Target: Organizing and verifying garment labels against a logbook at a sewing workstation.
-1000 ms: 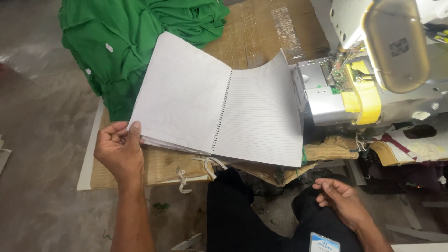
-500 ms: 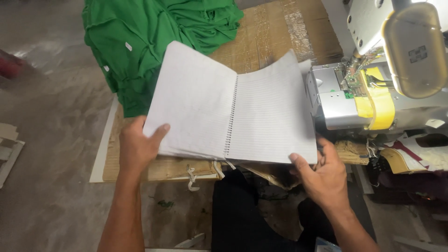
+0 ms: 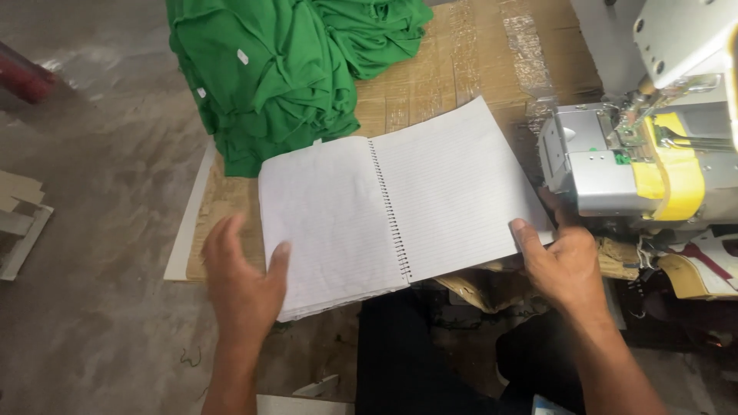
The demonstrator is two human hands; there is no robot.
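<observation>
Beyond the left hand, green garments point(image 3: 284, 69) lie heaped on a cardboard-covered table point(image 3: 453, 69). Just past the right hand stands a sewing machine point(image 3: 638, 154) with yellow tape point(image 3: 673, 177). Concrete floor point(image 3: 84, 230) spreads left of the left hand.

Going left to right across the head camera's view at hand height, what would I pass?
Bare floor → left hand → open spiral notebook → right hand → sewing machine.
</observation>
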